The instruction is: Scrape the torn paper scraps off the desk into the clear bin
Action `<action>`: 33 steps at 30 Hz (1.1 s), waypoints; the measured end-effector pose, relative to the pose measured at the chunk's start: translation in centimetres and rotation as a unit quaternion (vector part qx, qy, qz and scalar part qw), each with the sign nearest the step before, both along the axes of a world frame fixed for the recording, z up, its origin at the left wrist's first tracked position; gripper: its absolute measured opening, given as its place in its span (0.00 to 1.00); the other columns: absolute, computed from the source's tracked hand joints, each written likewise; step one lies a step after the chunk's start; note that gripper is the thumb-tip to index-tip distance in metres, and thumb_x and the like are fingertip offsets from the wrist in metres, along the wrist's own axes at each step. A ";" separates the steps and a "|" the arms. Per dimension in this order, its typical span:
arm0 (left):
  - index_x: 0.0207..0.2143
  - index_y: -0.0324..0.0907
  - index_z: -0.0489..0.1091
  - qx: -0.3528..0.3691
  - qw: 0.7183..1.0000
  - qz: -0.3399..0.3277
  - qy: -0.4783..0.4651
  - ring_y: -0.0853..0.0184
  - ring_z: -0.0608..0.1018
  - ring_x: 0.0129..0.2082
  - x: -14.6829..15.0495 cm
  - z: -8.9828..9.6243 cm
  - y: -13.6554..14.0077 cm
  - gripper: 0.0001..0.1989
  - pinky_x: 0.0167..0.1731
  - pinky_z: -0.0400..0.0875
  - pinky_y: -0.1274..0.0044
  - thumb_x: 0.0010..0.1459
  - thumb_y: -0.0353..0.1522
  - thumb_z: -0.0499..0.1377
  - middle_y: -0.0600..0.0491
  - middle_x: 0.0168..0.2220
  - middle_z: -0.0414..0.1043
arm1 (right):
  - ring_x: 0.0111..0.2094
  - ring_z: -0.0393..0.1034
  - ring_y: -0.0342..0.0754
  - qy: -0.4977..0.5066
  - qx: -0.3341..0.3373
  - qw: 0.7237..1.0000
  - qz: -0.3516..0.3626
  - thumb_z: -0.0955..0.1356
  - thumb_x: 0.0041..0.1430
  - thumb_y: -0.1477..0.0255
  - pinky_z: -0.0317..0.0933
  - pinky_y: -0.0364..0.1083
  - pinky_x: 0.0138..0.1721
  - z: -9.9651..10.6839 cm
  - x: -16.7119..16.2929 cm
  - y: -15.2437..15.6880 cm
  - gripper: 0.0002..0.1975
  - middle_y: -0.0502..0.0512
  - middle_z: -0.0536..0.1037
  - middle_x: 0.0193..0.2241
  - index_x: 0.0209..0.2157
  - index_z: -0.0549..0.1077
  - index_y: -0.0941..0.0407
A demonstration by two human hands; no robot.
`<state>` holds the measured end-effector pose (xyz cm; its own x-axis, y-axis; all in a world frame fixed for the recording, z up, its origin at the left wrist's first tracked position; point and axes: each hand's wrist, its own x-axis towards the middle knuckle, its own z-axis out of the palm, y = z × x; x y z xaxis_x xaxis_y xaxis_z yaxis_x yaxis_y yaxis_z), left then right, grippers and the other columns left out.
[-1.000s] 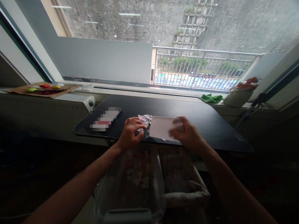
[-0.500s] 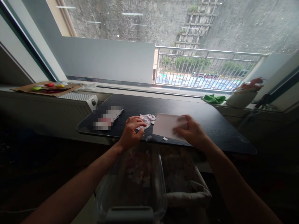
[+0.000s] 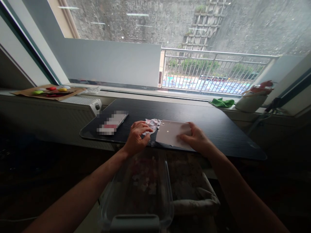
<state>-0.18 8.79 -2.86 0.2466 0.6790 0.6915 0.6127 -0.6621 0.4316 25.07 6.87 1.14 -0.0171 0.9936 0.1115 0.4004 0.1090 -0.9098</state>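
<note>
My right hand point(image 3: 195, 137) grips the right side of a pale, flat plastic scraper point(image 3: 171, 132), thumb in front and fingers blurred around its edge. The scraper is a rounded rectangle with a small hole near its upper left corner, tilted over the tabletop. Its left edge reaches the pile of torn paper scraps point(image 3: 153, 123). On the other side of that pile, my left hand point(image 3: 138, 136) rests with its fingers loosely curved and apart, cupped beside the scraps. Below the table edge stands a clear plastic box point(image 3: 170, 194) with scraps visible inside.
The dark table point(image 3: 194, 108) stands against the window sill. A phone-like, pixelated object point(image 3: 113, 123) lies on its left part. A green cloth point(image 3: 222, 103) and a pale container point(image 3: 252, 100) sit on the sill. A radiator point(image 3: 82, 106) and a brown board point(image 3: 26, 91) with coloured items are at left.
My right hand has moved the scraper left and slightly towards me. A small white scrap near the table edge is now hidden behind it. My left hand has stayed in place.
</note>
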 end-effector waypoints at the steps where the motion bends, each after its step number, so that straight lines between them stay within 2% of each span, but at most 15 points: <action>1: 0.32 0.43 0.75 0.000 1.000 -0.001 0.000 0.58 0.72 0.49 0.0 0.0 0.0 0.09 0.55 0.63 0.62 0.54 0.29 0.55 0.51 0.36 0.76 | 0.25 0.70 0.46 0.006 -0.006 1.000 0.005 0.71 0.40 0.67 0.65 0.44 0.24 -0.2 -0.1 0.1 0.18 0.50 0.75 0.27 0.36 0.66 0.54; 9: 0.32 0.44 0.75 0.003 1.000 -0.008 -0.005 0.58 0.72 0.49 0.0 0.0 0.0 0.09 0.55 0.64 0.62 0.54 0.28 0.55 0.51 0.35 0.76 | 0.26 0.72 0.45 0.069 -0.054 0.995 0.051 0.72 0.39 0.68 0.66 0.42 0.24 0.4 -0.4 -0.6 0.19 0.49 0.76 0.28 0.36 0.66 0.54; 15: 0.32 0.43 0.76 0.003 1.000 -0.004 -0.007 0.58 0.72 0.48 0.0 0.0 0.0 0.09 0.54 0.64 0.61 0.54 0.29 0.55 0.50 0.36 0.77 | 0.24 0.70 0.45 0.028 -0.034 0.999 0.009 0.71 0.39 0.68 0.63 0.42 0.22 0.7 0.2 -0.5 0.18 0.48 0.75 0.25 0.34 0.66 0.54; 20: 0.32 0.43 0.76 -0.002 1.000 -0.007 -0.005 0.58 0.72 0.48 0.1 0.2 -0.1 0.09 0.55 0.63 0.61 0.54 0.29 0.55 0.50 0.36 0.76 | 0.24 0.69 0.44 0.022 -0.055 0.997 0.040 0.71 0.39 0.69 0.62 0.42 0.22 1.3 -0.2 -1.2 0.17 0.47 0.73 0.25 0.33 0.65 0.54; 28: 0.32 0.43 0.75 -0.006 1.000 -0.006 0.001 0.58 0.72 0.49 0.0 0.3 -0.2 0.09 0.55 0.63 0.62 0.54 0.29 0.55 0.51 0.36 0.76 | 0.26 0.71 0.46 0.027 -0.046 0.998 0.045 0.71 0.41 0.69 0.65 0.44 0.24 0.5 -1.2 -0.7 0.18 0.48 0.75 0.26 0.36 0.65 0.54; 31: 0.33 0.43 0.75 0.000 1.000 -0.008 0.001 0.58 0.72 0.50 -0.1 0.3 -0.1 0.09 0.56 0.63 0.62 0.55 0.29 0.55 0.50 0.36 0.76 | 0.25 0.71 0.45 0.026 -0.053 0.996 0.070 0.70 0.41 0.68 0.64 0.43 0.23 0.8 -1.4 -0.9 0.17 0.48 0.74 0.26 0.36 0.66 0.54; 33: 0.33 0.43 0.75 0.005 1.000 -0.008 0.001 0.58 0.72 0.49 -0.1 0.2 -0.1 0.09 0.55 0.63 0.62 0.55 0.29 0.54 0.50 0.36 0.76 | 0.25 0.71 0.46 0.033 -0.039 0.997 0.055 0.71 0.41 0.67 0.64 0.43 0.23 1.2 -0.6 -1.2 0.18 0.49 0.74 0.26 0.36 0.65 0.54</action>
<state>-0.24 8.69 -2.68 0.2595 0.6680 0.6975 0.6023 -0.6764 0.4238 24.42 5.69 2.31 -0.1219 0.9918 0.0386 0.3291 0.0771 -0.9411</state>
